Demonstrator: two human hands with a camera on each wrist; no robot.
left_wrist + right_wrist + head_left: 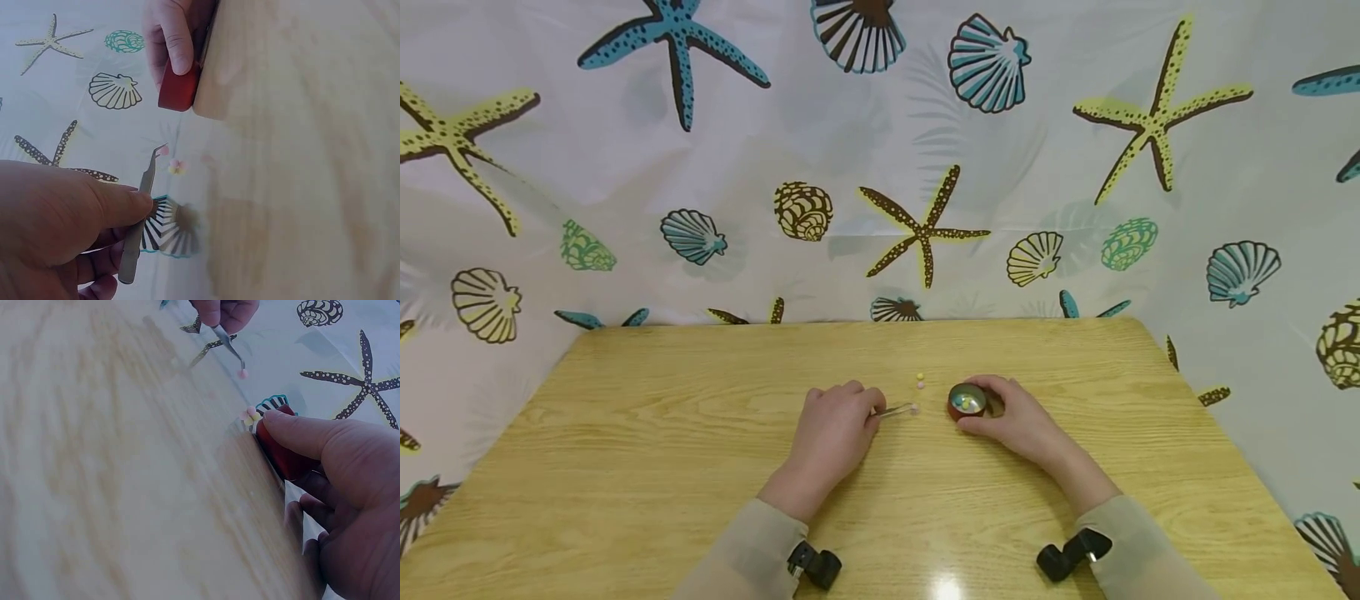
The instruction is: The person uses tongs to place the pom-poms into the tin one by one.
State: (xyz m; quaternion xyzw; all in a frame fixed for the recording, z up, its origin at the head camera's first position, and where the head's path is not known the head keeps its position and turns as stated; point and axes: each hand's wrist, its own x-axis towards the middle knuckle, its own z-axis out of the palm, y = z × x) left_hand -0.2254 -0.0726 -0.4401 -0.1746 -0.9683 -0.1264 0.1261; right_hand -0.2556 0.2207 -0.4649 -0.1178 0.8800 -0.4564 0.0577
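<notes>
My left hand (832,433) pinches a pair of metal tweezers (892,410) (140,212) between thumb and fingers; their tips hold a small pink bead (162,150) (242,374) just above the wooden table (700,467). My right hand (1011,417) grips a small round red cup (967,402) (178,87) (284,453) with a shiny inside and a few beads in it. Two loose beads, one yellow and one pink (920,381) (177,166), lie on the table between the tweezers and the cup.
A sea-themed cloth with starfish and shells (925,225) hangs behind and to both sides of the table. Black wrist mounts (812,565) (1067,554) sit on both sleeves near the table's front edge.
</notes>
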